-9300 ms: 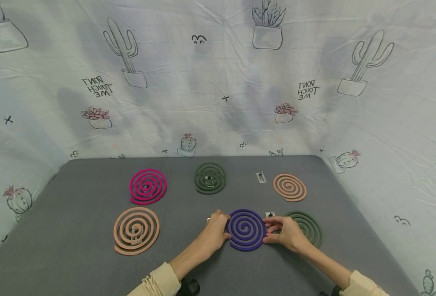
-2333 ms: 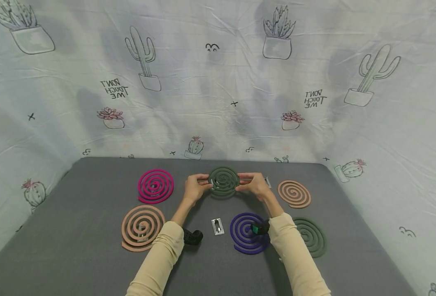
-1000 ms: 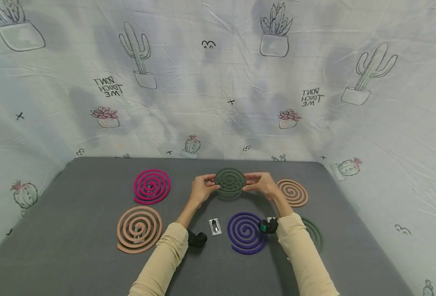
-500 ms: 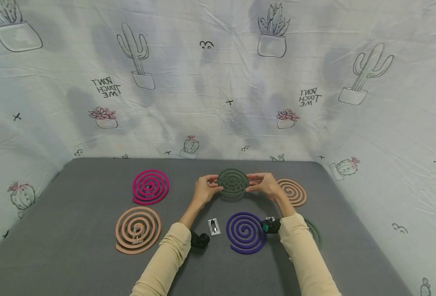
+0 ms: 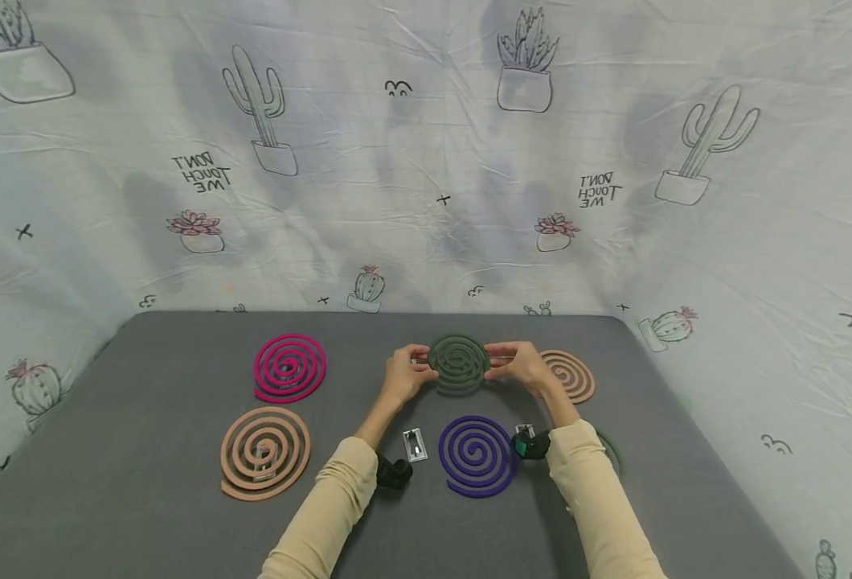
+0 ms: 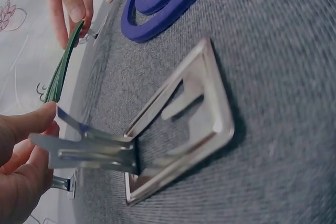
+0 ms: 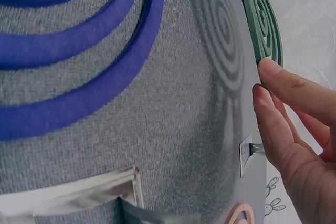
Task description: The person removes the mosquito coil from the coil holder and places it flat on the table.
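Both hands hold a dark green mosquito coil (image 5: pixel 459 360) by opposite edges, raised above the table toward its back. The left hand (image 5: pixel 403 376) pinches its left edge between thumb and fingers; the right hand (image 5: pixel 523 368) pinches the right edge. In the right wrist view the coil (image 7: pixel 261 19) tilts, and its spiral shadow falls on the grey cloth. A purple mosquito coil (image 5: pixel 477 456) lies flat below the hands. To its left is a metal coil stand (image 5: pixel 415 445) with an upright prong, large in the left wrist view; another metal stand (image 5: pixel 524 430) shows beside the right wrist.
At left lie a pink coil (image 5: pixel 290 367) and a tan coil (image 5: pixel 265 453), each over a stand. A smaller tan coil (image 5: pixel 567 375) sits at right, and another green coil (image 5: pixel 612 450) is mostly behind the right sleeve. Patterned cloth walls (image 5: pixel 440 145) border the table.
Earlier both hands were at the purple coil; since then they have taken hold of the back green coil. Over the last second they have carried it slightly to the right.
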`<action>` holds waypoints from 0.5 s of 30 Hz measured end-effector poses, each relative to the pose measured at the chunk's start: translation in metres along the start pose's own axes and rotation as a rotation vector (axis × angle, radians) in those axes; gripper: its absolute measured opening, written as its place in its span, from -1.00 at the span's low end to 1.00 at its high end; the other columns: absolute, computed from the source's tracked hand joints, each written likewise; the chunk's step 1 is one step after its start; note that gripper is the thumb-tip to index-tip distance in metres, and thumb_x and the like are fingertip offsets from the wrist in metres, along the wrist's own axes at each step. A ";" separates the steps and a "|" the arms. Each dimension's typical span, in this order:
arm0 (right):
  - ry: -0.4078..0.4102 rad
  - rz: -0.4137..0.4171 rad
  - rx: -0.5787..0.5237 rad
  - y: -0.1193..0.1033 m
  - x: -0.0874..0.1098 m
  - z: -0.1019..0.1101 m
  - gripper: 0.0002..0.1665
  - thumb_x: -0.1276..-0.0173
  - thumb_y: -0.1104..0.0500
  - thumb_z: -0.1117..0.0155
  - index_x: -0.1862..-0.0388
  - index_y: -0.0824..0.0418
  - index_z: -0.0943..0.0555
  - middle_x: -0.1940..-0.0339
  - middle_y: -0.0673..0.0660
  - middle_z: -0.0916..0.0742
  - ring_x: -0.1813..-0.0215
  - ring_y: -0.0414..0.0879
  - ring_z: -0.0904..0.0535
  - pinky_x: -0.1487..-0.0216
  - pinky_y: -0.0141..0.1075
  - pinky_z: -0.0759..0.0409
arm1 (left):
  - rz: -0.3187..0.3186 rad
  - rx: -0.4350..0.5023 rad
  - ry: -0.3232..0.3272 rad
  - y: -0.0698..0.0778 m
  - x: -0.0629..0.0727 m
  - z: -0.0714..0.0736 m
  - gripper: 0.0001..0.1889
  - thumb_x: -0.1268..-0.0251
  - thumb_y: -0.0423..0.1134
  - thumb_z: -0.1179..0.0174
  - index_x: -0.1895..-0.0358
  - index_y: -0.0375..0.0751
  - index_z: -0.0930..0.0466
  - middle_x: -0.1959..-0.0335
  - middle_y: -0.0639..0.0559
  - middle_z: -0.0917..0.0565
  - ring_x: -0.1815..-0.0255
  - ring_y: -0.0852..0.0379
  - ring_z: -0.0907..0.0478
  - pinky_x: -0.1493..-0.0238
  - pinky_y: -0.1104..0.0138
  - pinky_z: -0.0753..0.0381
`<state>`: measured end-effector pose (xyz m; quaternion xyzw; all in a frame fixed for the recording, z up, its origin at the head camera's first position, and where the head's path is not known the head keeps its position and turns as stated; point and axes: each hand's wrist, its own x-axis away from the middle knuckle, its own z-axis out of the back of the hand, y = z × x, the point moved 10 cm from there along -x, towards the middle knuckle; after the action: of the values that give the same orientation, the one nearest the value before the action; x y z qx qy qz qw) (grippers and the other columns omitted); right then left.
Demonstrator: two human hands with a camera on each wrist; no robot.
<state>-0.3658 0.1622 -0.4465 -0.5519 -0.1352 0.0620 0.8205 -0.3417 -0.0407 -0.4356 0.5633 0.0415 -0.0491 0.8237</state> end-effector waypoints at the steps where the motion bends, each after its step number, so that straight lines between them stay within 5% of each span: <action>1: 0.002 -0.001 0.003 0.000 0.000 0.001 -0.29 -0.06 0.50 -0.38 -0.24 0.49 -0.41 -0.26 0.43 -0.49 -0.26 0.30 -0.44 -0.14 -0.13 -0.59 | -0.005 -0.003 -0.002 0.001 0.000 -0.001 -0.54 0.01 -0.53 -0.36 -0.05 -0.50 -0.53 0.07 -0.36 -0.62 0.12 -0.20 -0.67 0.17 0.21 -0.71; 15: 0.019 -0.011 0.034 0.002 0.007 0.004 -0.30 -0.05 0.51 -0.37 -0.24 0.48 -0.42 -0.26 0.43 -0.49 -0.24 0.28 -0.46 -0.11 -0.16 -0.61 | 0.001 -0.011 -0.019 -0.002 -0.001 -0.009 -0.52 0.07 -0.55 -0.38 -0.03 -0.52 -0.53 0.10 -0.36 -0.63 0.16 -0.20 -0.67 0.19 0.22 -0.71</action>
<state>-0.3599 0.1682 -0.4456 -0.5378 -0.1293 0.0543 0.8313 -0.3430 -0.0332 -0.4408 0.5582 0.0334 -0.0537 0.8273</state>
